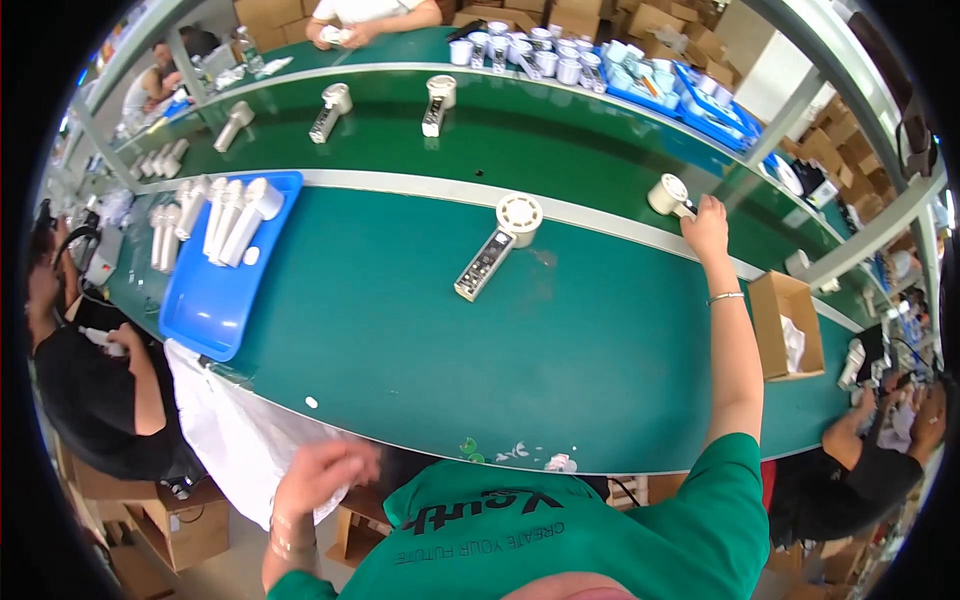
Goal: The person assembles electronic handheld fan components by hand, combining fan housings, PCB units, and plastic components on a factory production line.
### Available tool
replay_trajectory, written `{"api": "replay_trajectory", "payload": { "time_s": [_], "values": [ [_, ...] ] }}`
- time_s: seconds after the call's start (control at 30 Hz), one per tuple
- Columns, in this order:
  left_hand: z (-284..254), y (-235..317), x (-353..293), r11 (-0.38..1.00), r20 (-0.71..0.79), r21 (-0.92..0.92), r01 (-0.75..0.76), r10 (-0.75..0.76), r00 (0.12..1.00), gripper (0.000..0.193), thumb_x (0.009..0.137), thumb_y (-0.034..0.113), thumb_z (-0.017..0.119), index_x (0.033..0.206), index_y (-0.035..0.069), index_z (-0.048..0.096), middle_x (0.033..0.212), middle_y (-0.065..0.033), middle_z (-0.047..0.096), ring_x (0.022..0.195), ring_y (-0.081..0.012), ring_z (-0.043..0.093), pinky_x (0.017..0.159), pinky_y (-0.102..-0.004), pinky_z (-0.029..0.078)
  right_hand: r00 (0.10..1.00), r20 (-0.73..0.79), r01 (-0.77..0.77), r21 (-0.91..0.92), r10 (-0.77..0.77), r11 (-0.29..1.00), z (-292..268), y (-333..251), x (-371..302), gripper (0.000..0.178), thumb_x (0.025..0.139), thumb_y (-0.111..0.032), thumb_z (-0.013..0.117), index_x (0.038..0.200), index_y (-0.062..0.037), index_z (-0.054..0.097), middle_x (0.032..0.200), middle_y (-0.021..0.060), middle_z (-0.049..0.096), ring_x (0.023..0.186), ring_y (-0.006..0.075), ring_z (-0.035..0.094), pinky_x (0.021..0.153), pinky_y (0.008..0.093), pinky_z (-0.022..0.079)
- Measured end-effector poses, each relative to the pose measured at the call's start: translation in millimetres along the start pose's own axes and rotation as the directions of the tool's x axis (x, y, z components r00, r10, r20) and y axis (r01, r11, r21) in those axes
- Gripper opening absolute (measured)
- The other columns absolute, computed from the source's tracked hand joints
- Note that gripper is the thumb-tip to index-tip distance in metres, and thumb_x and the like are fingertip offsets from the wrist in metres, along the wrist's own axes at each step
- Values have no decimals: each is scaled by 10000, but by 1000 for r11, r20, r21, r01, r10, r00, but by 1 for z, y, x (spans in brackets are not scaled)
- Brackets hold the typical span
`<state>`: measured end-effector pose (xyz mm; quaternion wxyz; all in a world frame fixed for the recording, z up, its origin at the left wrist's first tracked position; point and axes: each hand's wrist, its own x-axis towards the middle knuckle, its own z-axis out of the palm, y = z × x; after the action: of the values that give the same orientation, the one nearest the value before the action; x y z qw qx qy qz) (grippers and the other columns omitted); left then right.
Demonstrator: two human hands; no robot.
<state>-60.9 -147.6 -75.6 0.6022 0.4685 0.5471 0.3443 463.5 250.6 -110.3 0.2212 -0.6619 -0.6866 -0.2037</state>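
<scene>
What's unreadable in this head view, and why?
All in the head view:
- Left hand: motion blur; finger pose unclear.
- Right hand: hides part of the round-headed white unit's handle; firmness of grip unclear.
- Cardboard box: walls and white wrapping hide its bottom.
- Co-worker opposite: head cut off by top edge.

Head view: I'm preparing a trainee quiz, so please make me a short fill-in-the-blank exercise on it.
1. The person's ____ hand touches a white device.
2. The tray at the table's left is ____.
3. The open box at the table's right is made of ____.
4. The person's shirt is ____.

Missing words: right; blue; cardboard; green.
</scene>
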Motion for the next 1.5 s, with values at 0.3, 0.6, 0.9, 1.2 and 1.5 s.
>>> {"api": "replay_trajectory", "payload": {
  "time_s": [0.3, 0.6, 0.9, 1.2, 1.5],
  "values": [
    [39, 60, 202, 692, -98, 654, -305, 478, 873, 423, 825, 316, 657, 1087, -13, 605, 954, -154, 607, 879, -254, 588, 770, -341, 474, 942, 336, 10, 43, -24, 999, 10, -4, 25, 226, 693, -177, 623, 843, -11, 593, 810, 175, 645, 788, 356, 622, 740, 433, 496],
    [67, 72, 279, 710, -180, 697, -100, 308, 934, 326, 811, 313, 640, 852, 1, 553, 777, -134, 611, 727, -273, 604, 665, -366, 481, 813, 576, -505, 766, -78, 398, -34, -82, -32, 351, 796, -171, 616, 1061, 13, 479, 747, 119, 599, 585, 175, 596, 530, 315, 504],
    [59, 63, 313, 893, -407, 163, -419, 448, 796, 303, 935, 293, 516, 967, -4, 565, 666, -2, 533, 578, -65, 470, 514, -236, 386, 671, 680, -659, 729, -295, 184, -46, -178, -36, 283, 880, -260, 594, 1011, -25, 505, 708, 19, 525, 583, 87, 516, 512, 250, 463],
    [53, 60, 310, 931, -411, -64, -360, 304, 859, 274, 973, 303, 431, 1041, 50, 512, 788, -24, 580, 656, -58, 497, 569, -205, 420, 752, 594, -612, 790, -287, 30, -20, -184, -57, 341, 943, -191, 483, 1212, -2, 396, 819, 54, 529, 586, 93, 522, 496, 227, 439],
    [49, 59, 313, 889, -288, -262, -376, 300, 909, 280, 954, 243, 482, 1136, 33, 448, 851, -72, 599, 700, -87, 539, 563, -212, 453, 759, 588, -627, 775, -279, -72, -19, -183, -59, 332, 938, -201, 444, 1215, -26, 389, 829, 66, 532, 575, 97, 511, 491, 236, 424]
  ]
}}
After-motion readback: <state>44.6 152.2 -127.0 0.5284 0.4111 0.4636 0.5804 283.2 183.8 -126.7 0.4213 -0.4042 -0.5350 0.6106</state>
